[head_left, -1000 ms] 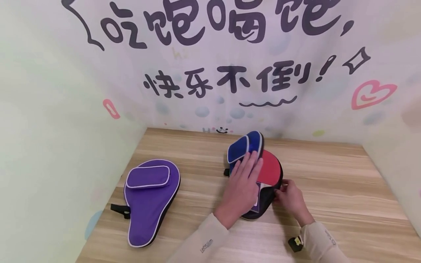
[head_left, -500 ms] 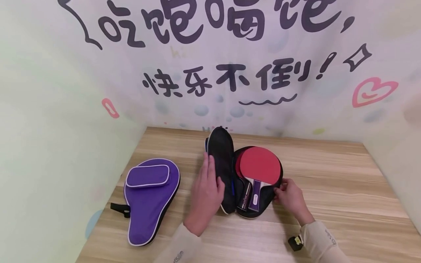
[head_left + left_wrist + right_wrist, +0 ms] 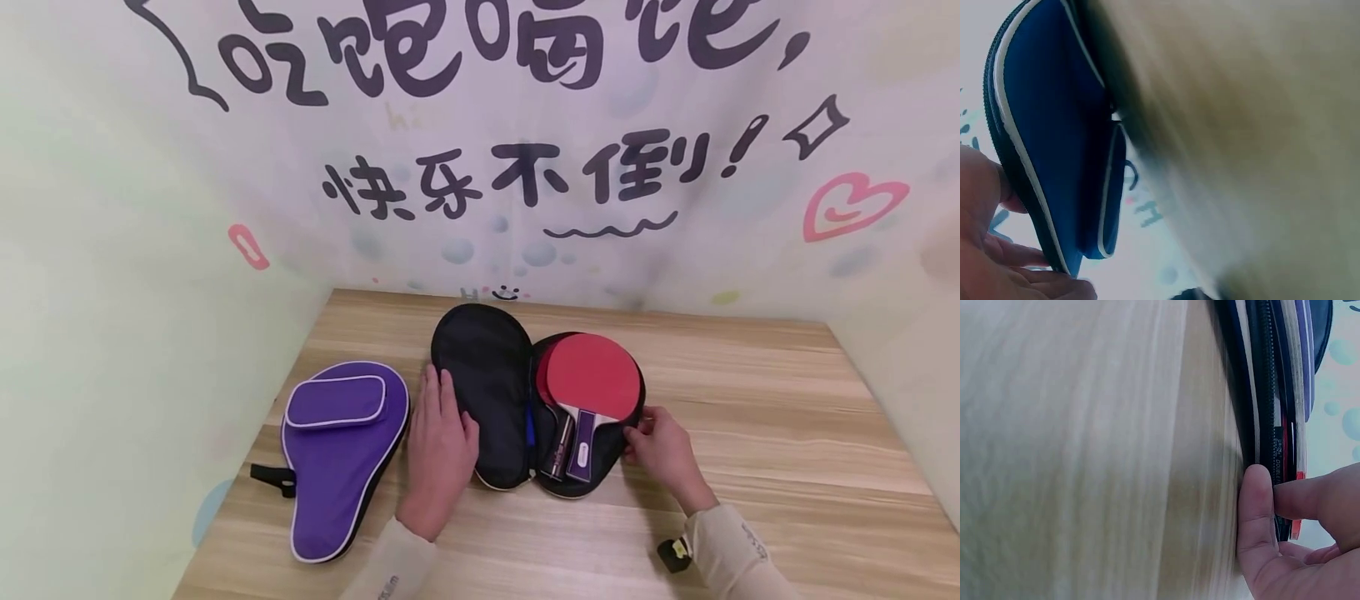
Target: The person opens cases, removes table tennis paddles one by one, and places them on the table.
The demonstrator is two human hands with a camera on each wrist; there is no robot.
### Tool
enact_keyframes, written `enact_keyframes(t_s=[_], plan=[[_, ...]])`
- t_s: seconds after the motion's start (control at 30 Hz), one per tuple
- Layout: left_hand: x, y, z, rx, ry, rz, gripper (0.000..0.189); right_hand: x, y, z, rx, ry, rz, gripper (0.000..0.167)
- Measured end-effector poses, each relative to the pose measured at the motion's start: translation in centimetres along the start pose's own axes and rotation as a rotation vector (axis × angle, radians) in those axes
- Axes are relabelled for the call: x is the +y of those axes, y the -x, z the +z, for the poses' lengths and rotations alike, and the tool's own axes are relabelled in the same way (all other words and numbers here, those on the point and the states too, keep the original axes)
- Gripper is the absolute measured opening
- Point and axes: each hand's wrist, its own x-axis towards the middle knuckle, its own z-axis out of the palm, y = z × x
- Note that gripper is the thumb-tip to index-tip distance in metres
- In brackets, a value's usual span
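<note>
A blue and black table tennis paddle case [image 3: 487,392] lies unzipped in the head view, its black-lined lid folded out to the left. The right half holds a red paddle [image 3: 592,379] with a purple handle, overlapping a second red paddle [image 3: 544,382] with a dark handle. My left hand [image 3: 438,450] holds the lid's left edge, thumb on the lining; the left wrist view shows the blue outer lid [image 3: 1047,119] with its pocket. My right hand [image 3: 666,454] pinches the lower right rim, and in the right wrist view thumb and finger grip the zippered edge [image 3: 1266,425].
A closed purple paddle case [image 3: 341,458] with white piping and a black strap [image 3: 274,477] lies to the left, close to my left hand. Behind the wooden table [image 3: 787,433] stands a printed wall hanging [image 3: 600,258].
My left hand has moved left from the top of the closed-over blue lid, swinging it open and uncovering the paddles. My right hand has stayed at the case's right rim.
</note>
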Motion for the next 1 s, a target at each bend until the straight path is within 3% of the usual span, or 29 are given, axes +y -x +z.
enact_keyframes(t_s=[0.17,0.3,0.7,0.87,1.0], plan=[[-0.4,0.1,0.1,-0.136,0.008,-0.091,0.064,0.2,0.0,0.0,0.007,0.014,0.012,0.048],[-0.8,0.2,0.3,-0.217,-0.020,-0.123,0.062,0.2,0.0,0.1,0.006,0.020,0.010,0.049],[-2.1,0.0,0.1,-0.336,-0.068,-0.124,0.059,-0.1,0.0,0.4,-0.003,0.017,-0.007,0.049],[-1.6,-0.1,-0.2,-0.370,-0.052,-0.137,0.064,-0.2,0.1,0.0,-0.023,0.019,0.017,0.053],[-1.0,-0.5,-0.4,-0.375,-0.066,-0.106,0.069,-0.5,0.5,0.0,0.022,0.066,0.005,0.055]])
